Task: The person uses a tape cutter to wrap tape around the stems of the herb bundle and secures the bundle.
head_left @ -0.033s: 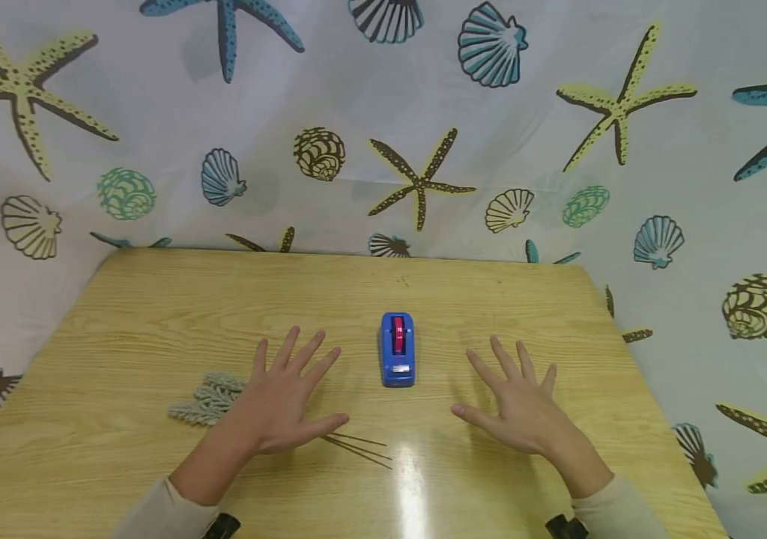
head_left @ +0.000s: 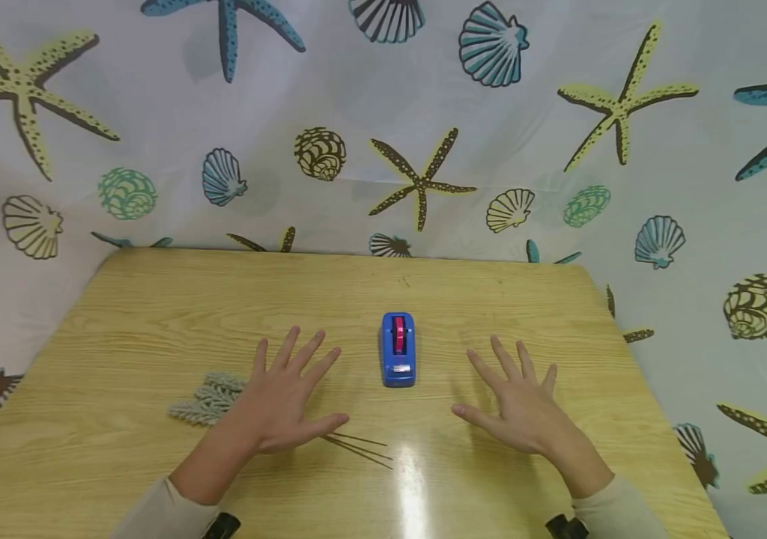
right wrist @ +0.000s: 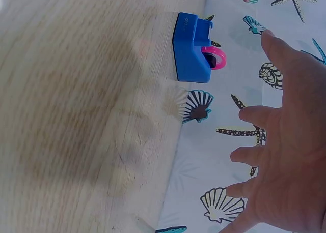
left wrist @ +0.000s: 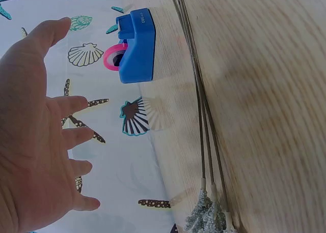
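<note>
My left hand is spread above the table with straight fingers and holds nothing. Partly hidden under it lie stems with pale grey-green, bumpy heads; their thin brown stems run side by side in the left wrist view. My right hand, also spread and holding nothing, hovers over the right part of the table. Between the hands and a little farther back stands a blue tape dispenser with a pink-red tape roll. Neither hand touches it.
The wooden table has its far edge against a white cloth printed with shells and starfish. The cloth also hangs along the left and right sides. A bright light reflection lies on the tabletop near the front.
</note>
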{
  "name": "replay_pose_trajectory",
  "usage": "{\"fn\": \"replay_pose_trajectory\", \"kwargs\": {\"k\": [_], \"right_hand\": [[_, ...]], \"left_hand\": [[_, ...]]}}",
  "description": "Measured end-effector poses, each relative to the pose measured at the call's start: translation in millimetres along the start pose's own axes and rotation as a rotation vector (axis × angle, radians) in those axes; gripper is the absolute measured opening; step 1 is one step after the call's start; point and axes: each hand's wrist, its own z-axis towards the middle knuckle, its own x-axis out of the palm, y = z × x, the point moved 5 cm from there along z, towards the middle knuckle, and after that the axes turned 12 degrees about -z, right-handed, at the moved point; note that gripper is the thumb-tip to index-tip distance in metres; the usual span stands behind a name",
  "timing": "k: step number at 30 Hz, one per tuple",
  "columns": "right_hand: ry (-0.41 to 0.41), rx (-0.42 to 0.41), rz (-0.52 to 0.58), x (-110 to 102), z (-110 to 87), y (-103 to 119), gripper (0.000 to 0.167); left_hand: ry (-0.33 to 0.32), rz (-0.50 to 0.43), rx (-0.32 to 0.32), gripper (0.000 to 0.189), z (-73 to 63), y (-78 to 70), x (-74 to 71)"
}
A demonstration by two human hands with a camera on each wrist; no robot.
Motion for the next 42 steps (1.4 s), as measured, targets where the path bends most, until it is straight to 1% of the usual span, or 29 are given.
{"fn": "replay_pose_trajectory", "kwargs": {"k": [8,11,16,20,22,24,27,29,33,36,38,42], "right_hand": [[0.022,-0.014,0.022,2.1,8.8,9.1,0.087],[0.033,-0.015,0.011,1.5,10.7,12.7,0.088],[0.018,-0.034,0.011,-1.3,13.5,17.5,0.086],[-0.028,-0.067,-0.004,-2.2,19.7,26.3,0.077],[-0.059,-0.077,-0.02,-0.6,23.7,32.2,0.067],[-0.09,-0.088,-0.01,1.3,28.7,39.9,0.056],[-0.107,-0.086,0.069,5.1,39.0,51.3,0.042],[-0.102,-0.074,0.141,8.4,47.1,59.0,0.037],[-0.085,-0.03,0.233,15.4,59.7,69.4,0.029],[-0.071,-0.005,0.278,23.0,64.2,75.4,0.025],[-0.066,0.02,0.334,27.5,67.5,72.7,0.023],[-0.039,0.086,0.514,35.7,74.4,66.6,0.021]], "left_hand": [[0.001,-0.021,-0.01,0.092,-2.5,1.4,-2.4],[0.008,-0.026,-0.01,0.092,-3.4,1.7,-3.9],[0.019,-0.013,-0.013,0.091,-1.4,1.4,-4.5],[0.027,-0.012,0.003,0.088,4.8,-2.5,-4.2],[0.042,-0.035,0.016,0.086,10.0,-5.9,-2.6],[0.062,-0.056,0.029,0.084,16.7,-9.1,0.8],[0.103,-0.098,0.034,0.083,29.9,-11.9,7.3],[0.126,-0.127,0.032,0.083,38.5,-11.8,12.5],[0.166,-0.233,0.026,0.086,54.8,-11.4,22.8],[0.197,-0.338,0.008,0.089,60.4,-8.6,33.1],[0.214,-0.408,0.001,0.094,68.9,-8.0,39.9],[0.213,-0.547,0.002,0.104,83.8,-9.5,49.3]]}}
